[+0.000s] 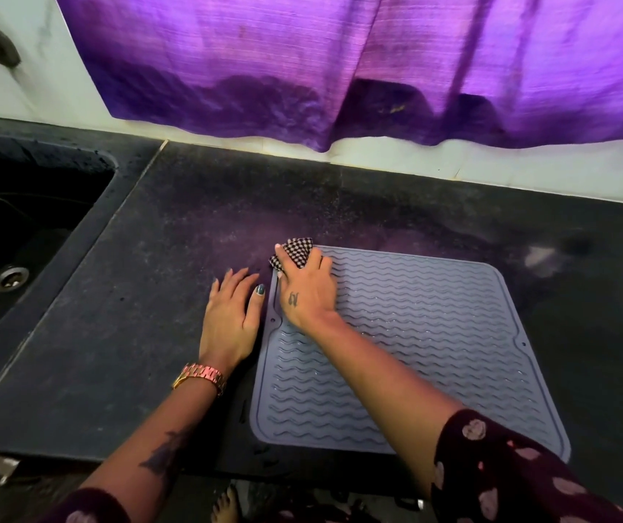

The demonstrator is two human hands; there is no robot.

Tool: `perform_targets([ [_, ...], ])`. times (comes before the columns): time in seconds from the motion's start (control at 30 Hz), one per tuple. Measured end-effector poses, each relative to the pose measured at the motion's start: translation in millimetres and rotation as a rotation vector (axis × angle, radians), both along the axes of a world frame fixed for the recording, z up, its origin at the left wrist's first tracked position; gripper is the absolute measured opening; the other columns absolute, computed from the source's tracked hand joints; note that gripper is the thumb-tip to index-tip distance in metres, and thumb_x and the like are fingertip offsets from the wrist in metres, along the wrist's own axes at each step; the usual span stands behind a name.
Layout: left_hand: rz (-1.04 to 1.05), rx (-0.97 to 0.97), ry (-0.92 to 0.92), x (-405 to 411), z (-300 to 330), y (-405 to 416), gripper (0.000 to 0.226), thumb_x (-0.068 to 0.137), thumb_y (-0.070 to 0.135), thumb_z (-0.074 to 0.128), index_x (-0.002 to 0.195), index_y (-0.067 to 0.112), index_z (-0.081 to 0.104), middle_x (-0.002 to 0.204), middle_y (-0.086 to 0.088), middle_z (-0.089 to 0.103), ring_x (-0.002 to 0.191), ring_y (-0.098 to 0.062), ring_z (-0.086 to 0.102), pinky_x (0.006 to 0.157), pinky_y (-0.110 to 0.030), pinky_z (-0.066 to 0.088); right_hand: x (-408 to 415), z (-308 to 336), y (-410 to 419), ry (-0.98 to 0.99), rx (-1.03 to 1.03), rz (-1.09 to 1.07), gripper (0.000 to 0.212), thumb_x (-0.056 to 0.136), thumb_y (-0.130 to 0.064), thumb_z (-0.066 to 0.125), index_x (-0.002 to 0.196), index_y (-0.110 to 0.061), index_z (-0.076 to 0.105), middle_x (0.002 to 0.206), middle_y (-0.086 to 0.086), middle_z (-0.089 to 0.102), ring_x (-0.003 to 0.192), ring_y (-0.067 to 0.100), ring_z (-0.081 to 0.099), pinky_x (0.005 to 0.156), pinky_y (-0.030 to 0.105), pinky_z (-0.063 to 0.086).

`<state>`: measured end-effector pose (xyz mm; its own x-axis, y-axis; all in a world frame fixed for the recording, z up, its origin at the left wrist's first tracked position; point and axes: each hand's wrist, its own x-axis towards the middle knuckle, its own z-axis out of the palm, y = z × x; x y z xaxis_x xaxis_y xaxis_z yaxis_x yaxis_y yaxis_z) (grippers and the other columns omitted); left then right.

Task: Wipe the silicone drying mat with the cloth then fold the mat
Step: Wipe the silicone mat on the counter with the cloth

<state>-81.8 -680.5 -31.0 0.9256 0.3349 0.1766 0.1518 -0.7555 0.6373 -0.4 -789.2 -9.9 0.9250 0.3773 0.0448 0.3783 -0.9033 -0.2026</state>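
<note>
Sleeves, dark w/ pale spots, sit at the frame's bottom edge, forearms reaching up-frame. Right hand lies on the upper-left corner of the silicone drying mat, fingers curled over a bunched black-and-white checked cloth, pressing it at the mat's edge; part of the cloth pokes past the corner onto the dark surface. Left hand rests flat on the surface just beside the mat's left edge, fingers straight & spread, holding nothing; gold watch on that wrist. Mat is grey-blue w/ wavy ridges, lying flat, centre-right of frame. Sink w/ drain at left. Purple curtain hangs across the top.
</note>
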Motion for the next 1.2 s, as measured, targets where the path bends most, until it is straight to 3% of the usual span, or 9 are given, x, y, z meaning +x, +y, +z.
perform_targets([
  [0.17, 0.001, 0.005, 0.001, -0.2, 1.0, -0.7, 0.056, 0.092, 0.040, 0.025, 0.132, 0.010, 0.052, 0.144, -0.007, 0.044, 0.141, -0.023, 0.026, 0.119, -0.036, 0.008, 10.5, 7.9, 3.5, 0.015, 0.142, -0.064, 0.049, 0.096, -0.026, 0.041, 0.142, -0.036, 0.027, 0.126, 0.017, 0.032, 0.109, 0.032, 0.038, 0.080, 0.040, 0.046],
  [0.37, -0.005, 0.025, 0.011, 0.4, 1.1, -0.5, 0.056, 0.092, 0.040, 0.026, 0.131, 0.011, 0.052, 0.145, -0.008, 0.043, 0.141, -0.023, 0.026, 0.119, -0.035, 0.007, 14.6, 2.4, -2.0, 0.028, 0.020, -0.001, 0.048, 0.097, -0.028, 0.039, 0.143, -0.034, 0.026, 0.133, 0.017, 0.027, 0.113, 0.032, 0.036, 0.085, 0.040, 0.045],
  [0.47, -0.016, 0.044, 0.026, 0.3, 1.3, -0.3, 0.055, 0.091, 0.039, 0.028, 0.132, 0.010, 0.052, 0.145, -0.009, 0.043, 0.141, -0.025, 0.026, 0.119, -0.036, 0.007, 21.6, 3.7, -10.3, 0.021, 0.031, 0.022, 0.049, 0.096, -0.026, 0.043, 0.142, -0.035, 0.028, 0.128, 0.016, 0.030, 0.108, 0.030, 0.039, 0.080, 0.039, 0.046],
  [0.67, -0.024, 0.098, 0.045, 2.4, -3.9, 2.8, 0.040, 0.095, 0.021, 0.049, 0.133, 0.009, 0.050, 0.146, -0.009, 0.041, 0.141, -0.026, 0.025, 0.119, -0.041, 0.008, 25.7, -1.8, -36.1, -0.028, 0.060, -0.043, 0.047, 0.096, -0.024, 0.042, 0.140, -0.035, 0.030, 0.122, 0.014, 0.034, 0.104, 0.029, 0.040, 0.075, 0.038, 0.046],
  [1.1, -0.011, 0.151, 0.062, 4.8, -6.9, 3.3, 0.043, 0.091, 0.019, 0.054, 0.132, 0.007, 0.051, 0.145, -0.010, 0.042, 0.141, -0.027, 0.025, 0.119, -0.041, 0.009, 54.1, 0.1, -140.3, -0.051, 0.004, -0.302, 0.047, 0.098, -0.036, 0.037, 0.144, -0.037, 0.025, 0.126, 0.017, 0.035, 0.109, 0.028, 0.041, 0.078, 0.034, 0.045],
  [1.2, -0.006, 0.154, 0.060, 5.3, -7.9, 3.4, 0.043, 0.091, 0.020, 0.054, 0.132, 0.008, 0.051, 0.145, -0.010, 0.042, 0.142, -0.027, 0.025, 0.119, -0.039, 0.008, 59.8, 0.6, -165.1, -0.053, -0.013, -0.366, 0.047, 0.098, -0.036, 0.037, 0.143, -0.037, 0.026, 0.125, 0.018, 0.036, 0.107, 0.027, 0.042, 0.071, 0.031, 0.040],
])
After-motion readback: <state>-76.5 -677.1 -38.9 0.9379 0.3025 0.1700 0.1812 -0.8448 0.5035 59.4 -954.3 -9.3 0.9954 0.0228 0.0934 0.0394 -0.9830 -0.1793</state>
